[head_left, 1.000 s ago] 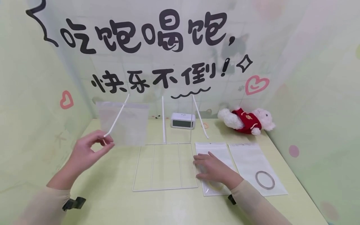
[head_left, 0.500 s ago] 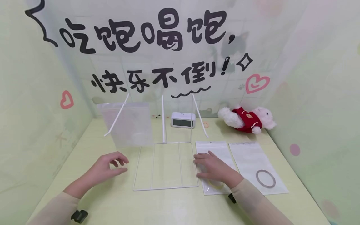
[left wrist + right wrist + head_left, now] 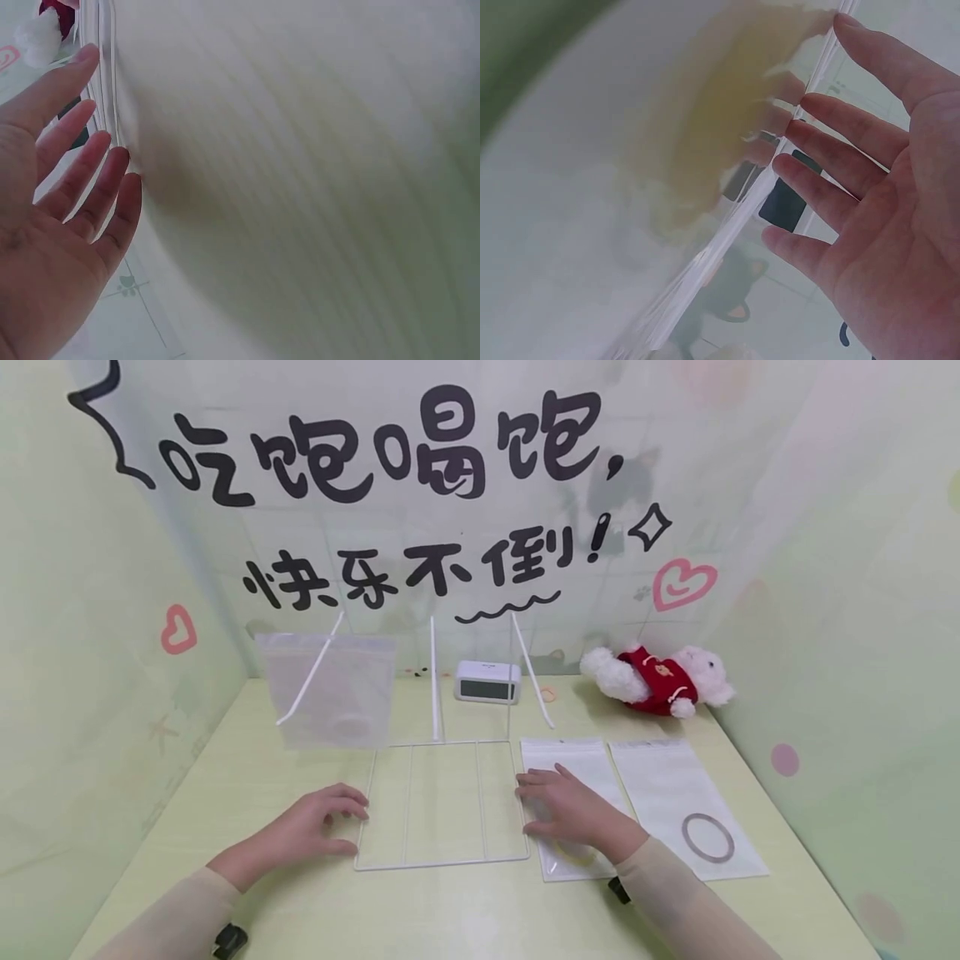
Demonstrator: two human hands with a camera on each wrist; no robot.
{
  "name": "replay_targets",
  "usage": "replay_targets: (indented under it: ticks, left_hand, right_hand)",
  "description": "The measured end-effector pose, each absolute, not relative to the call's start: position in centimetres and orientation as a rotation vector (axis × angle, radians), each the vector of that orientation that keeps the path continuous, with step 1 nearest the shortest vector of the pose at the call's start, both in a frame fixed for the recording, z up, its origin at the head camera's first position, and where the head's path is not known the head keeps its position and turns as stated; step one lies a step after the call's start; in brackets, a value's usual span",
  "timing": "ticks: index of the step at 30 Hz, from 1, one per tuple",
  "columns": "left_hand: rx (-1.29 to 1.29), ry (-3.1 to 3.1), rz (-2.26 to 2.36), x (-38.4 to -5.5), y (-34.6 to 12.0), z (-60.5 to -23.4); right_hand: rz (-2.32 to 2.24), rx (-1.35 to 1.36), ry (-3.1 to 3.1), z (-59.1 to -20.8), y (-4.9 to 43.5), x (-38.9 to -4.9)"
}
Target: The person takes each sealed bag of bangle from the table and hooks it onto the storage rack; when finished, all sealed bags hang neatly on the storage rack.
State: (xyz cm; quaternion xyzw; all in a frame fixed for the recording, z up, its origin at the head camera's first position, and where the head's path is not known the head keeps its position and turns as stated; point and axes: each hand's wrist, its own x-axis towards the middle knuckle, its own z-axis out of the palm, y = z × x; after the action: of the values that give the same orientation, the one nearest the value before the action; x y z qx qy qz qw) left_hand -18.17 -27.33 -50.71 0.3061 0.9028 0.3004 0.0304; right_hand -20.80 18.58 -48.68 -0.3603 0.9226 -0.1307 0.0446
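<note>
A white wire display rack stands on the table, its flat base toward me and several thin prongs rising at the back. From the left prong hangs a translucent zip bag. My left hand is at the left rod of the base, fingers loosely bent; fingertip contact is unclear. My right hand rests at the right rod, fingertips by the wire, over a white zip bag with a yellowish ring partly hidden under it. In both wrist views the left palm and right palm show extended fingers.
Another white zip bag with a greyish-pink ring lies at the right. Behind the rack stands a small white digital clock. A plush toy in a red top lies at the back right. Printed walls enclose the table.
My left hand has let go of the left prong and come down and right to the base's left rod. The hanging bag swung right, then back. My right hand has stayed in place.
</note>
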Motion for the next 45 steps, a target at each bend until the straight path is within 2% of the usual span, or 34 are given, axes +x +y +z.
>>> replay_targets:
  ticks: [18, 30, 45]
  left_hand:
    - [0.926, 2.919, 0.718, -17.9, -27.2, -50.9]
    - [0.921, 2.917, 0.670, -17.6, -27.2, -50.8]
    - [0.914, 2.916, 0.679, -17.5, -27.3, -50.8]
  right_hand:
    - [-0.445, -1.269, 2.813, -48.4, 19.2, -21.8]
    - [-0.617, -0.954, 2.870, -47.3, 23.3, -24.4]
    - [-0.611, -0.860, 2.968, -48.3, 28.2, -28.4]
